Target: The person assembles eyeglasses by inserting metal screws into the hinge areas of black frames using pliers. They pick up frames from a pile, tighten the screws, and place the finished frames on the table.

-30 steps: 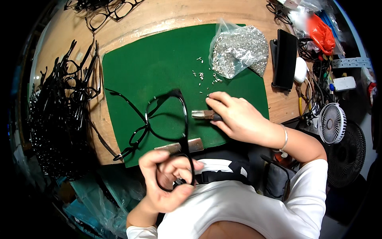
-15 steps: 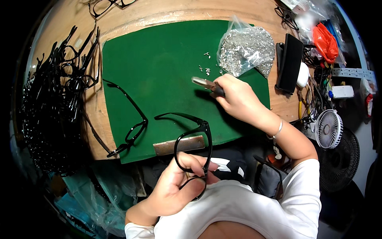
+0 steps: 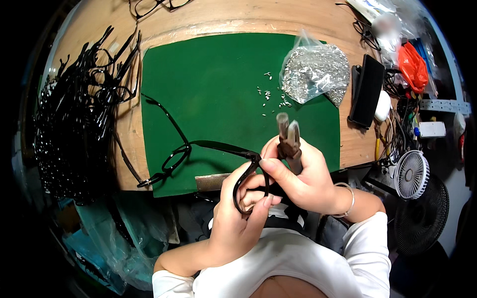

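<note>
My left hand (image 3: 231, 226) is closed around a black eyeglass frame (image 3: 231, 148), its fingers through and about one rim. One temple of the frame stretches left over the green mat (image 3: 213, 74). My right hand (image 3: 313, 184) holds pliers (image 3: 289, 144) with the jaws pointing up and away from the eyeglass frame. The right thumb and a fingertip meet the frame's corner by the hinge; whatever may be pinched there is too small to make out. Small silver pieces (image 3: 267, 94) lie scattered beyond the pliers, beside a clear plastic bag (image 3: 314, 72) full of similar pieces.
Another black eyeglass frame (image 3: 174, 124) rests at the mat's left edge, beside a large heap of black frames (image 3: 74, 144). A textured metal strip (image 3: 208, 183) lies at the mat's near edge. To the right are a black case (image 3: 366, 92), cables and a white fan (image 3: 411, 174).
My right hand has come from near the silver pieces back to the eyeglass frame, and the pliers have turned from pointing left to pointing up. My left hand has raised and turned the frame.
</note>
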Action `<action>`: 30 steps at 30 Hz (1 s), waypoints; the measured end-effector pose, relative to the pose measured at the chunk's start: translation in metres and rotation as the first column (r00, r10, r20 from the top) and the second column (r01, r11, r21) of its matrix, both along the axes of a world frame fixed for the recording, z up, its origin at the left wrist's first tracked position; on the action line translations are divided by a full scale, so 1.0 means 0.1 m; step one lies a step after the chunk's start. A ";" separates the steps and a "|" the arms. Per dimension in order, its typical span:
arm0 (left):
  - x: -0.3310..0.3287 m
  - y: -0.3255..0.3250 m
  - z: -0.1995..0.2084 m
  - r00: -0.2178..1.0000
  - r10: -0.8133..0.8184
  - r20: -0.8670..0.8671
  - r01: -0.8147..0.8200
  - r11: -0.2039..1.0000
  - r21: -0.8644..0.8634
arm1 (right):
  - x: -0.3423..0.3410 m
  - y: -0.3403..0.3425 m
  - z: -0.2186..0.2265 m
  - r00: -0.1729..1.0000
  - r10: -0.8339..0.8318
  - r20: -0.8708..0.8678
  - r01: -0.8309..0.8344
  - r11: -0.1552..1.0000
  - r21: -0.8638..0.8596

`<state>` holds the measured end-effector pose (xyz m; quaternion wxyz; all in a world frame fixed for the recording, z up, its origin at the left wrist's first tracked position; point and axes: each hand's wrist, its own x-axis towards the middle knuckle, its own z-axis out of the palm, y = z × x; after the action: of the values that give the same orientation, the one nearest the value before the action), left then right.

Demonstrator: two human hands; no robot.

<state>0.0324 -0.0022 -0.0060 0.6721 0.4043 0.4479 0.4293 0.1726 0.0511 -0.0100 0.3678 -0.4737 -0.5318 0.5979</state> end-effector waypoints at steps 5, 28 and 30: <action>0.07 0.02 -0.03 0.999 -0.013 -0.048 0.015 0.999 0.039 | -0.02 -0.01 0.00 0.954 -0.112 -0.279 0.017 0.947 -0.321; -0.24 0.14 0.17 0.904 -0.047 0.426 0.197 0.928 -0.315 | 0.00 0.08 0.22 0.862 -0.196 -0.468 -0.207 0.706 -0.678; -0.26 0.13 0.17 0.910 -0.028 0.415 0.186 0.920 -0.346 | 0.07 0.06 0.18 0.895 -0.121 -0.429 -0.211 0.734 -0.646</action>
<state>0.0066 0.0112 0.0107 0.8375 0.1948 0.3513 0.3703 0.1794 0.0570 0.0077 0.2657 -0.4124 -0.1907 0.8503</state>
